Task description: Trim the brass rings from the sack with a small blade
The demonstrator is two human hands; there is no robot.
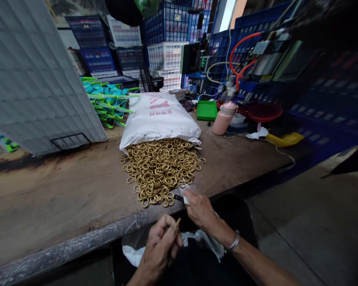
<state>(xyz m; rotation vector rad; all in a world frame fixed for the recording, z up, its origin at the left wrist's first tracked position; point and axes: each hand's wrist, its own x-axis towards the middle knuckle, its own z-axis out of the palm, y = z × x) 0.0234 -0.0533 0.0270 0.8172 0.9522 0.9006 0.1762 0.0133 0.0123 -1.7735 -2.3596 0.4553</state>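
Observation:
My left hand (pixel 164 240) is closed in a pinch on a brass-coloured ring (pixel 178 222), which shows edge-on between thumb and fingers. Closed around a small blade tool (pixel 179 198) is my right hand (pixel 201 212), with a bracelet on its wrist. The tool has a flat dark blade and something white at its grip; its exact kind is unclear. Its tip is beside the near edge of a pile of brass-coloured rings (pixel 164 167). The rings spill onto the table from the mouth of a white sack (pixel 158 119) with red print.
The worn wooden table (pixel 86 202) ends just before my lap. A grey-white panel (pixel 44 79) stands at left, near green and blue plastic pieces (pixel 110 101). Farther right are a green tray (pixel 207 110), a pink bottle (pixel 223 119) and a red dish (pixel 264 112). Crates (pixel 167 24) stack behind.

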